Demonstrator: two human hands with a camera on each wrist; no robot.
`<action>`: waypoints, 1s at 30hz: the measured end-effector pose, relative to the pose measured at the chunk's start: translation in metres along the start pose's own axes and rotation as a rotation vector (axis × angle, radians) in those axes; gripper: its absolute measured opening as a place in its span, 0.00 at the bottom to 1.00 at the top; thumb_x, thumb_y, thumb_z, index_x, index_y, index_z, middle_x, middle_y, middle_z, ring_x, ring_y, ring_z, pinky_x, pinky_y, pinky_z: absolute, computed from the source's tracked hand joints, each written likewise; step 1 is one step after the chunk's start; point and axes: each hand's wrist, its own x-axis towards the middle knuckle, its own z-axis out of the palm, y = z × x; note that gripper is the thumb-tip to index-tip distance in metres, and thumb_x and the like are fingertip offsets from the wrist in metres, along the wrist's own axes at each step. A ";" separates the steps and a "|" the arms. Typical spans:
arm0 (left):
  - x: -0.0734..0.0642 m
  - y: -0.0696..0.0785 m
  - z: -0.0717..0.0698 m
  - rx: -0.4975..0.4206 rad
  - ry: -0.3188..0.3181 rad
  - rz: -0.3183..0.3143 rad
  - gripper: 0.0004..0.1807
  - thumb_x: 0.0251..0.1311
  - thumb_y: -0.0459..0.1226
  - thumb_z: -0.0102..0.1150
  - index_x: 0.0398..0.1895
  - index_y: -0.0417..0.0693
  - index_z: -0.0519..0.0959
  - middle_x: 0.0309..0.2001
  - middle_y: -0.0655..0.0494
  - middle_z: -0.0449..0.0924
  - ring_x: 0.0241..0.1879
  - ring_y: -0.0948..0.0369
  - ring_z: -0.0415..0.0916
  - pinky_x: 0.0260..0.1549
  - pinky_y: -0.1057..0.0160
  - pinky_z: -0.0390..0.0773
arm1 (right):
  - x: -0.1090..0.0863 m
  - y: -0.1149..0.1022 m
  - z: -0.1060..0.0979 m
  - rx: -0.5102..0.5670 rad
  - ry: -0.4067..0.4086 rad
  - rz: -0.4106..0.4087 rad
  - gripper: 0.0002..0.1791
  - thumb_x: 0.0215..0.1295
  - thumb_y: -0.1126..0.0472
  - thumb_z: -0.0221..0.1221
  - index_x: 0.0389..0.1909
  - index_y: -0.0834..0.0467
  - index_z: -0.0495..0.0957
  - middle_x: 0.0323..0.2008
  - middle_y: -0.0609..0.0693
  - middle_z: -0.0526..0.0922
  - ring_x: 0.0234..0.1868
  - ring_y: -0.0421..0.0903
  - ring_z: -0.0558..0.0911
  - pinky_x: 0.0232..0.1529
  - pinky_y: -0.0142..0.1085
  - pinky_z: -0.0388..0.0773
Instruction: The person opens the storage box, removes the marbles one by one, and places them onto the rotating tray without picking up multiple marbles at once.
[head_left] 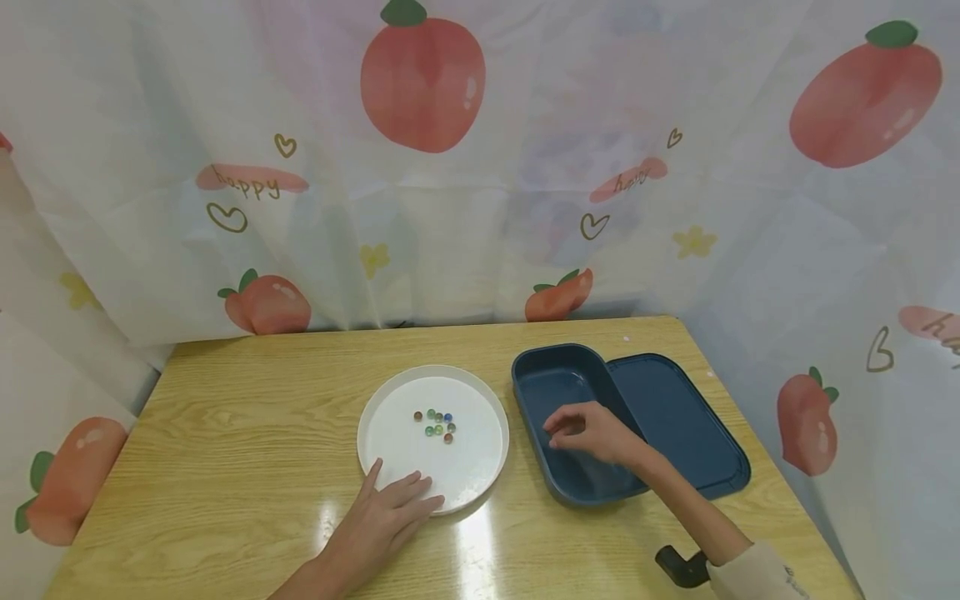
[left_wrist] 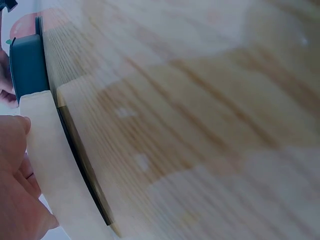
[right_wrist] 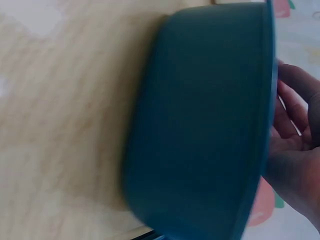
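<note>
A round white plate (head_left: 472, 479) with a raised rim lies on the table, and several small glass marbles (head_left: 438, 431) in green, brown and blue sit on it. My left hand (head_left: 378, 517) rests at the plate's near left edge, fingers spread over its rim. Its fingers also show beside the plate wall (left_wrist: 55, 160) in the left wrist view. Over the deep dark blue box (head_left: 577, 492) hovers my right hand (head_left: 596, 431), fingers loosely bent, with nothing visible between the fingertips. The box wall (right_wrist: 200, 120) hides part of that hand in the right wrist view.
A flat dark blue lid (head_left: 678, 425) lies against the box's right side. Near the right forearm is a black bent object (head_left: 678, 567) on the wooden table (head_left: 247, 433). A fruit-print curtain (head_left: 450, 208) hangs behind the table.
</note>
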 end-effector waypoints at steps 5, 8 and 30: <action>-0.001 0.000 0.000 0.005 -0.003 0.000 0.15 0.59 0.38 0.63 0.50 0.55 0.85 0.52 0.51 0.84 0.54 0.52 0.80 0.54 0.28 0.64 | -0.007 0.010 0.005 0.003 -0.086 0.023 0.13 0.65 0.67 0.64 0.49 0.67 0.81 0.44 0.56 0.84 0.44 0.52 0.85 0.42 0.35 0.81; -0.001 0.000 0.001 -0.001 0.000 0.000 0.15 0.59 0.38 0.63 0.50 0.54 0.85 0.52 0.50 0.84 0.54 0.52 0.81 0.53 0.27 0.64 | -0.009 0.013 0.006 0.008 -0.147 0.043 0.13 0.65 0.68 0.64 0.49 0.67 0.81 0.44 0.56 0.84 0.43 0.50 0.85 0.41 0.35 0.81; 0.000 -0.001 0.000 0.014 -0.002 0.017 0.14 0.65 0.40 0.58 0.51 0.54 0.85 0.52 0.50 0.84 0.54 0.52 0.80 0.53 0.27 0.65 | -0.014 0.015 0.016 -0.118 -0.247 0.002 0.10 0.59 0.75 0.61 0.40 0.65 0.84 0.35 0.46 0.84 0.37 0.43 0.83 0.37 0.34 0.81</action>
